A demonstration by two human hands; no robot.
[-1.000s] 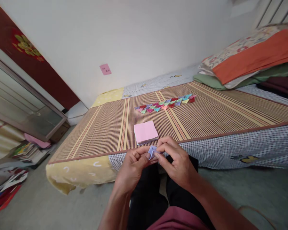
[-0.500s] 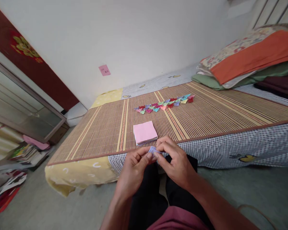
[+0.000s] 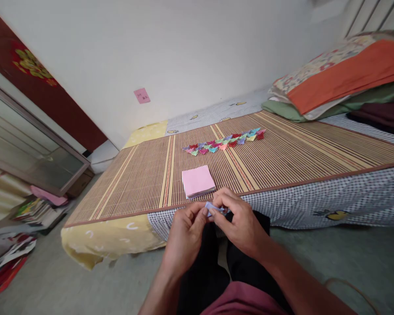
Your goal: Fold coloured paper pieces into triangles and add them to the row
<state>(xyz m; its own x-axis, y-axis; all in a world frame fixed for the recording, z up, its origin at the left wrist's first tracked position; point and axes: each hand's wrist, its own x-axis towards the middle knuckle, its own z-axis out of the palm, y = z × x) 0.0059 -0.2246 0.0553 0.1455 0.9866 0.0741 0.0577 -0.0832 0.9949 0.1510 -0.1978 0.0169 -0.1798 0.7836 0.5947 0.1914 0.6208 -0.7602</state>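
Between my fingertips is a small piece of folded lavender paper [image 3: 210,207], held above my lap at the bed's near edge. My left hand [image 3: 186,234] pinches its left side between thumb and fingers. From the right, my right hand [image 3: 238,221] grips the same paper, its thumb pressed on the surface and its fingers curled behind. Those fingers hide part of the paper. Just beyond my hands lies a stack of square pink-topped paper [image 3: 198,180]. Farther back, several small folded paper pieces [image 3: 223,142] in many colours stand in rows on the mat.
A striped woven mat [image 3: 144,175] covers the bed, over a checked sheet [image 3: 315,203] hanging at the front. Folded bedding with an orange band [image 3: 351,74] is piled at the far right. A glass-fronted cabinet door [image 3: 29,140] and a pile of books [image 3: 34,212] are at left.
The lavender paper has turned slightly and shows a longer, flatter shape. My right thumb has shifted along it, while both hands stay in nearly the same place.
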